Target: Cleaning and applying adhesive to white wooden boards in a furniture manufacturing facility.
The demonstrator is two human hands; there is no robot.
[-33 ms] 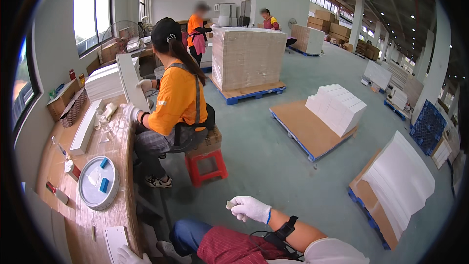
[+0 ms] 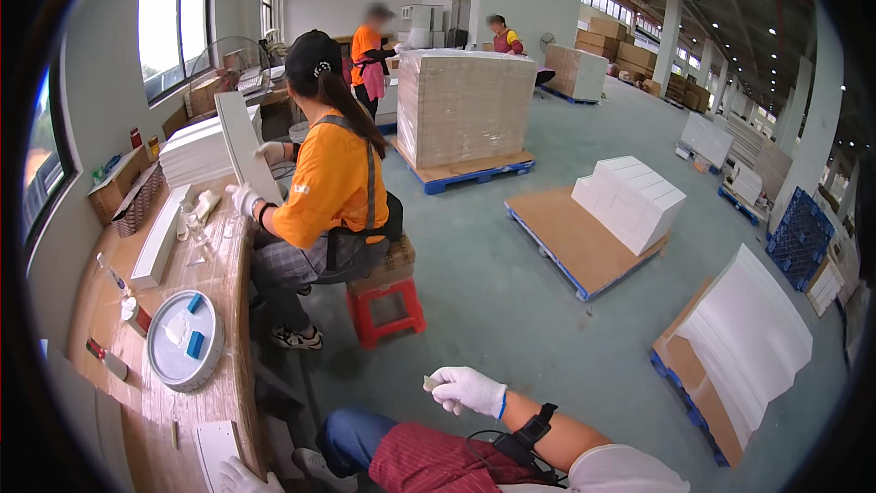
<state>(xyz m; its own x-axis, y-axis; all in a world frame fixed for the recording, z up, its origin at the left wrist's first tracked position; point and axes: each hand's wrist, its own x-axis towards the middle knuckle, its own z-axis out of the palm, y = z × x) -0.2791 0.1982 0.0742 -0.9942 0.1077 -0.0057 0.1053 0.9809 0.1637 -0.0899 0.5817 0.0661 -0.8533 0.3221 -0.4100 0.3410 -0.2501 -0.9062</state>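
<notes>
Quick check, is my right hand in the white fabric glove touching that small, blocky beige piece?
Touching. The head view shows the white fabric-gloved right hand with the small, blocky beige piece held at its fingertips, no gap between.

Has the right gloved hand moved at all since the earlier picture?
No, not visibly: the right hand, with a small beige piece at its fingertips, appears in the same spot, below and right of the red stool.
</notes>
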